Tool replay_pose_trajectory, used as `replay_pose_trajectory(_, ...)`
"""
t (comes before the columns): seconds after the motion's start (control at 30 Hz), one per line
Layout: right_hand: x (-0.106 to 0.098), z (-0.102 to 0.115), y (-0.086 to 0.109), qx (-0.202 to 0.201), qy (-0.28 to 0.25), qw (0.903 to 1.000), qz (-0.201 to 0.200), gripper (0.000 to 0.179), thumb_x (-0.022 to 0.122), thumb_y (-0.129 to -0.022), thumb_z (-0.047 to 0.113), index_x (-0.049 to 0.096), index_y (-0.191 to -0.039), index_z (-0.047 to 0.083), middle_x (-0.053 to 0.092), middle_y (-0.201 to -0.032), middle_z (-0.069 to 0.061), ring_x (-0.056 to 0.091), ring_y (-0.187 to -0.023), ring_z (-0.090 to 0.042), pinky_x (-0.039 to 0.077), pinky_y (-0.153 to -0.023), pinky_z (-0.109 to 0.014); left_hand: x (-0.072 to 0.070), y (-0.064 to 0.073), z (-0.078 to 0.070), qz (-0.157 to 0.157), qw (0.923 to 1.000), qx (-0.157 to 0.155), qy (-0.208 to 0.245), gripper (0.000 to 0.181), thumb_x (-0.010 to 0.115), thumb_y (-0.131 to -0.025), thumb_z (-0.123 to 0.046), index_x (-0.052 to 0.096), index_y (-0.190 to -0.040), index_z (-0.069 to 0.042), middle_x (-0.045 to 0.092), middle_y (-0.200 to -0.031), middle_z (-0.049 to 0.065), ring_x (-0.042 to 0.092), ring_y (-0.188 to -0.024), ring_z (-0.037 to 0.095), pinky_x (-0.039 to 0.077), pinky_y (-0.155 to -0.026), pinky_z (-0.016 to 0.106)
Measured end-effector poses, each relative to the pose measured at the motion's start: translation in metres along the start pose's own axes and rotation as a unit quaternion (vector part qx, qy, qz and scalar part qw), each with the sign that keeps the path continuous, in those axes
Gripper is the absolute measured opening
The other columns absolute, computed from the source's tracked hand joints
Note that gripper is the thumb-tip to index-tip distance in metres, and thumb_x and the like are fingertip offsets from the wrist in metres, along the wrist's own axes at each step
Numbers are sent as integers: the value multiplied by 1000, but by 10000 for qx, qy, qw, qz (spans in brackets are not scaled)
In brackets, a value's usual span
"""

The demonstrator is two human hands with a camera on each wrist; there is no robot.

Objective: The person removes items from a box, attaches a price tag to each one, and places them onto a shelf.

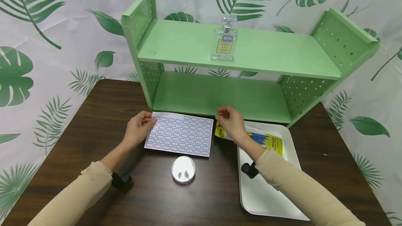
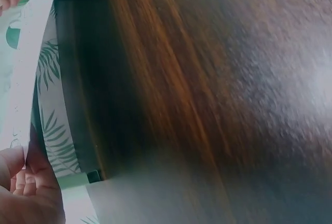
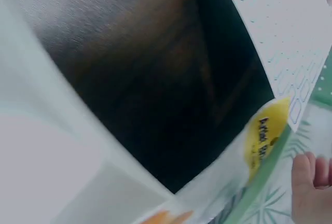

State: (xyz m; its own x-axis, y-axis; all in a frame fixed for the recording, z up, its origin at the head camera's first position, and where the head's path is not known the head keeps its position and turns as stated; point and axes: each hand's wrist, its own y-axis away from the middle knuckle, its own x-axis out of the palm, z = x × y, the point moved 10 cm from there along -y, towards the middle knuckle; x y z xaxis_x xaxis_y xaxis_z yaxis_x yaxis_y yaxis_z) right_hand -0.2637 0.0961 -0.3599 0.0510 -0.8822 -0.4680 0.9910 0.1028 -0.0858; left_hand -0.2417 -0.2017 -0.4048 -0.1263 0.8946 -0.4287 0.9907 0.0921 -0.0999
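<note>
My left hand (image 1: 137,128) pinches the left edge of a white sheet of labels (image 1: 180,133) printed with rows of small blue-outlined boxes. In the left wrist view that sheet (image 2: 26,68) appears nearly edge-on, its edge between thumb and fingers. My right hand (image 1: 232,123) hovers beyond the sheet's upper right corner, over the end of a yellow-and-clear plastic packet (image 1: 273,142). Its fingers are loosely bent, and no object shows between them in the right wrist view, where the hand (image 3: 314,190) is partly cut off.
A white tray (image 1: 260,198) lies at the right under the packet. A round white-topped object (image 1: 183,170) sits in front of the sheet. Behind stands a green two-level shelf (image 1: 182,41), with a glass perfume bottle (image 1: 224,44) bearing a small blue-outlined label on its upper board.
</note>
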Motion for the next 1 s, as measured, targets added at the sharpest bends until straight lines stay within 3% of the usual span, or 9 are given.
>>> replay_pose_trajectory(0.13, 13, 20, -3, -623, 293, 9974, 218, 21, 63, -86, -2, 60, -107, -7, 63, -104, -22, 61, -99, -31, 52, -87, -40, 4, 1, -6, 6, 9999, 95, -52, 12, 62, -89, -4, 58, -95, 6, 66, -82, 19, 51, -57, -2, 43, -50, 14)
replay_pose_trajectory(0.3, 40, 31, -3, -940, 571, 9911, 745, 18, 65, -85, -1, 63, -103, -4, 65, -103, -20, 63, -97, -29, 53, -84, -35, 10, 2, -19, 52, 9994, 327, -47, 12, 62, -88, -3, 59, -94, 7, 66, -82, 20, 52, -58, -1, 43, -50, 14)
replay_pose_trajectory(0.5, 62, 33, -5, -973, 656, 9850, 1267, 17, 66, -84, -2, 64, -100, -1, 67, -98, -15, 64, -92, -26, 53, -81, -34, 14, 4, -26, 114, 9992, 381, 98, 12, 63, -88, -2, 59, -95, 7, 67, -83, 21, 52, -59, -1, 44, -51, 13)
replay_pose_trajectory(0.7, 69, 29, -7, -794, 619, 9835, 1500, 17, 65, -84, -3, 64, -100, 1, 66, -98, -13, 63, -92, -24, 52, -80, -33, 17, 4, -26, 209, 9991, 179, 326, 16, 62, -89, -3, 58, -97, 9, 66, -84, 23, 52, -59, 0, 43, -50, 13)
replay_pose_trajectory(0.83, 70, 28, -7, -786, 601, 9835, 1516, 17, 65, -83, -5, 64, -99, 0, 66, -97, -13, 61, -89, -22, 50, -77, -29, 16, 12, -44, 303, 9988, 17, 396, 14, 59, -89, 1, 56, -96, 12, 64, -84, 27, 52, -58, 3, 44, -50, 15)
replay_pose_trajectory(0.93, 70, 27, -7, -790, 594, 9842, 1469, 16, 64, -84, -5, 65, -99, 0, 66, -94, -12, 60, -84, -20, 48, -72, -25, 17, 11, -41, 316, 9988, -1, 382, 12, 59, -89, 1, 56, -96, 11, 64, -83, 25, 53, -57, 3, 45, -50, 16)
replay_pose_trajectory(1.0, 70, 27, -7, -799, 590, 9845, 1444, 16, 64, -84, -5, 66, -99, 0, 66, -92, -12, 59, -81, -19, 47, -69, -23, 19, 8, -30, 297, 9987, -9, 421, 13, 60, -90, -2, 57, -97, 9, 65, -83, 22, 52, -57, 1, 45, -51, 16)
